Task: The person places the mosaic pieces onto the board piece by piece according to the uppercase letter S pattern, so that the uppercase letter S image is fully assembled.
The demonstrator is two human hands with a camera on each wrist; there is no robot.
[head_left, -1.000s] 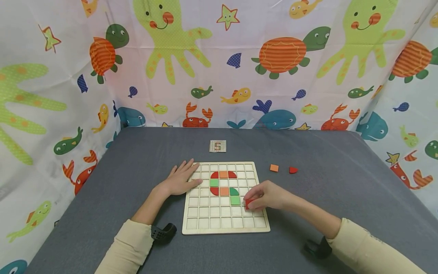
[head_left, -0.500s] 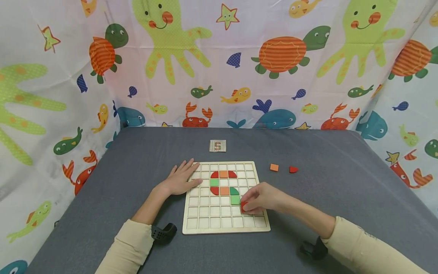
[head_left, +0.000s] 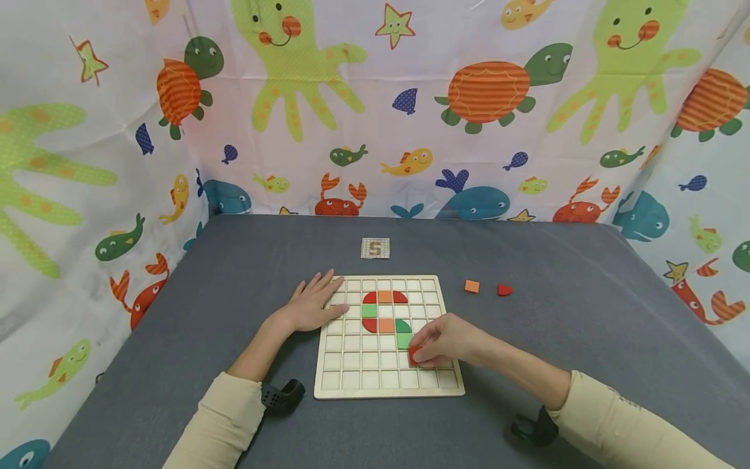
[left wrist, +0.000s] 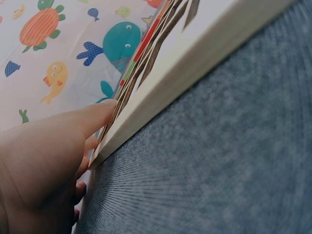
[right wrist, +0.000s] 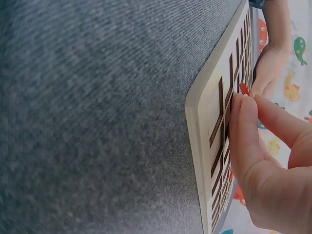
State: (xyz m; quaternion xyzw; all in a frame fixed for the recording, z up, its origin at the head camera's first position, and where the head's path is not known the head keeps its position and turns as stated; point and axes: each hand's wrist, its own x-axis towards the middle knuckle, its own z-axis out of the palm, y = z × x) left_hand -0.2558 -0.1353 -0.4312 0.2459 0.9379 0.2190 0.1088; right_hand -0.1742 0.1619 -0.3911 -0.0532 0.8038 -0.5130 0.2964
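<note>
A wooden grid board (head_left: 362, 380) lies on the table, with red, orange and green tiles set in some of its squares. My right hand (head_left: 446, 340) pinches a red tile (head_left: 413, 355) between thumb and fingers, just below the lower green square tile (head_left: 404, 341). In the right wrist view only a bit of the red tile (right wrist: 244, 89) shows past the fingertips. Stretched over the board's upper left edge, my left hand (head_left: 307, 306) rests with fingers straight. The left wrist view has its thumb on the board's rim (left wrist: 161, 105).
Right of the board lie an orange square tile (head_left: 471, 286) and a red rounded tile (head_left: 504, 290). Behind the board is a small pattern card (head_left: 375, 248) with an S on it. A sea-animal curtain (head_left: 398, 85) hangs at the table's far edge.
My right hand has moved slightly left and down over the board with the red tile, from beside the green square to below it. My left hand stays in place.
</note>
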